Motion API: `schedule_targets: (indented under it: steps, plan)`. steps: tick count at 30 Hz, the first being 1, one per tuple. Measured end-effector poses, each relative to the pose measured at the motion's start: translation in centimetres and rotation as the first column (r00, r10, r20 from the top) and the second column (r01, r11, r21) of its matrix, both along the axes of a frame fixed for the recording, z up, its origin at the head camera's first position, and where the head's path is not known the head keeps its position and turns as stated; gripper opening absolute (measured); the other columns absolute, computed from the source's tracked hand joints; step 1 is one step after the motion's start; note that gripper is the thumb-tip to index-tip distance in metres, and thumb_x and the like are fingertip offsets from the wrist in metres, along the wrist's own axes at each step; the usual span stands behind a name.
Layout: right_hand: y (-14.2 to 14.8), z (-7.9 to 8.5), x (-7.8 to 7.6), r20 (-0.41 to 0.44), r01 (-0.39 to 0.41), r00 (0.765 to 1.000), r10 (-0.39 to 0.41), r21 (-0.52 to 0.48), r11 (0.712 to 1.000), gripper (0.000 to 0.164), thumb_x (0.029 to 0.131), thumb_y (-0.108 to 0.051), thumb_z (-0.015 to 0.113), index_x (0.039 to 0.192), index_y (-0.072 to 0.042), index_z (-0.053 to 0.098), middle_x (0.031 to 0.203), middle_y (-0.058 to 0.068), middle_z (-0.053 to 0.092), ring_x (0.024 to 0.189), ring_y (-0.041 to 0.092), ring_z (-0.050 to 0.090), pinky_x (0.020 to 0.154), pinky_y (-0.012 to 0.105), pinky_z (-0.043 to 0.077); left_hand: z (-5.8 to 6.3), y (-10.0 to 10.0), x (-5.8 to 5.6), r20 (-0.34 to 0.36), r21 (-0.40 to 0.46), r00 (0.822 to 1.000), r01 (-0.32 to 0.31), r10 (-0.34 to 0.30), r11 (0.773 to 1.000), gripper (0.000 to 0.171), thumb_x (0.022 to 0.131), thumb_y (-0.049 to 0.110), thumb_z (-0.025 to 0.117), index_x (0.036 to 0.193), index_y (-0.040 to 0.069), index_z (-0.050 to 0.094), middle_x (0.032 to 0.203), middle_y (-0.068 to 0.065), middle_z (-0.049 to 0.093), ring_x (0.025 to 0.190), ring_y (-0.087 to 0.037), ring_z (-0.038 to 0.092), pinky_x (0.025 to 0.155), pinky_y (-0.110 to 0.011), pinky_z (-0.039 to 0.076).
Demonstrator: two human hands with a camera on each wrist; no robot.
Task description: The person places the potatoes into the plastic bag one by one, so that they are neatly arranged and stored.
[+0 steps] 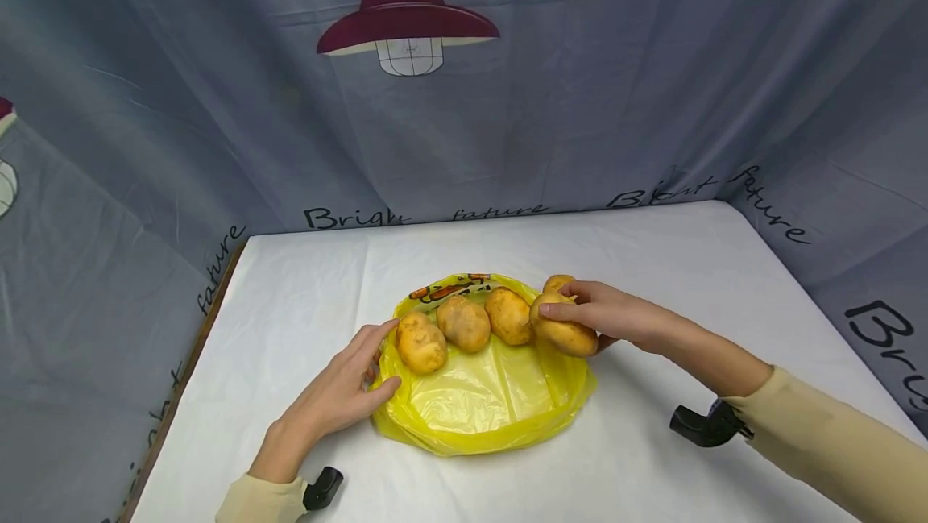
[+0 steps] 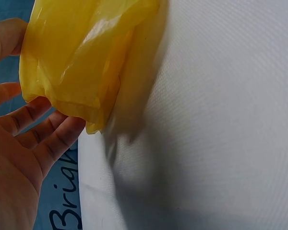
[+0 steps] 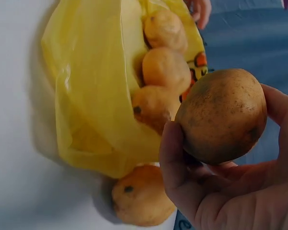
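My right hand [image 1: 616,315] grips a potato [image 1: 561,331] between thumb and fingers, over the right rim of a yellow plastic bag [image 1: 487,441]. The right wrist view shows this potato up close, raised above the bag. Three potatoes lie in a row inside the bag: a left one [image 1: 422,347], a middle one [image 1: 464,324] and a right one [image 1: 510,317]. My left hand [image 1: 335,388] rests with spread, relaxed fingers against the bag's left side, fingertips right at the plastic in the left wrist view.
Another potato [image 3: 143,195] sits on the white tabletop [image 1: 304,289] just outside the bag's right end, partly hidden by my right hand in the head view. A grey printed curtain [image 1: 580,104] hangs behind and beside the table.
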State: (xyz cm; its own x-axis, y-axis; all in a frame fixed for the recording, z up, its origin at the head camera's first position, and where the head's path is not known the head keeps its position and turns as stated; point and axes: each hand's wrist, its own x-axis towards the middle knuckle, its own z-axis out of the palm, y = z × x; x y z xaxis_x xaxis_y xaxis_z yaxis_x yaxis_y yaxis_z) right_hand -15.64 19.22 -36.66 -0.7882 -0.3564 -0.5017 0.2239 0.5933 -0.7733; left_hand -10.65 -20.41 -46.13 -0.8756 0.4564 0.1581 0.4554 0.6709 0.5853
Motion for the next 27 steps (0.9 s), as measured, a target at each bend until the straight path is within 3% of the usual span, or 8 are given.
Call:
schedule_targets:
  steps: [9,16,19,21,27]
  plan:
    - [-2.2,0.0,0.7,-0.134,-0.068,0.987,0.088,0.146,0.987,0.058,0.091,-0.057,0.067,0.116,-0.006,0.054,0.101,0.011,0.056,0.082,0.023,0.057,0.064,0.033,0.049,0.0,0.0,0.0,-0.002,-0.001,1.000,0.005,-0.005,1.000,0.076,0.089,0.028,0.073,0.156,0.021,0.036,0.129,0.008,0.050,0.083,-0.007,0.052,0.068,-0.024,0.047]
    - [-3.3,-1.0,1.7,-0.239,-0.104,0.954,0.179,0.294,0.950,0.064,0.088,-0.056,0.069,0.122,-0.002,0.057,0.086,0.004,0.060,0.076,0.020,0.055,0.064,0.032,0.045,0.0,0.1,0.0,0.006,-0.001,1.000,0.002,-0.001,1.000,0.076,0.089,0.027,0.073,0.156,0.021,0.036,0.129,0.008,0.050,0.083,-0.008,0.052,0.068,-0.024,0.047]
    - [-3.8,-1.3,2.2,-0.319,-0.102,0.921,0.223,0.354,0.930,0.059,0.087,-0.053,0.071,0.117,-0.003,0.059,0.077,0.001,0.059,0.067,0.017,0.055,0.059,0.031,0.045,-0.1,0.1,0.0,0.002,0.000,1.000,0.000,0.000,1.000,0.076,0.089,0.027,0.074,0.156,0.021,0.036,0.129,0.009,0.050,0.083,-0.008,0.052,0.068,-0.024,0.047]
    - [-4.2,-1.5,2.5,-0.381,-0.092,0.887,0.260,0.407,0.909,0.056,0.086,-0.052,0.071,0.114,-0.004,0.060,0.075,0.000,0.058,0.063,0.016,0.053,0.056,0.031,0.044,-0.1,0.0,0.0,0.000,0.000,1.000,0.000,0.000,1.000,0.076,0.089,0.027,0.074,0.156,0.021,0.037,0.129,0.009,0.050,0.083,-0.009,0.053,0.068,-0.024,0.047]
    - [-5.2,-2.0,3.4,-0.469,-0.064,0.790,0.395,0.577,0.814,0.062,0.085,-0.053,0.073,0.116,-0.001,0.059,0.084,0.003,0.056,0.063,0.016,0.051,0.051,0.033,0.045,0.0,0.0,0.0,0.005,0.005,1.000,0.007,-0.007,1.000,0.076,0.089,0.027,0.074,0.156,0.020,0.036,0.132,0.007,0.050,0.083,-0.010,0.053,0.069,-0.024,0.048]
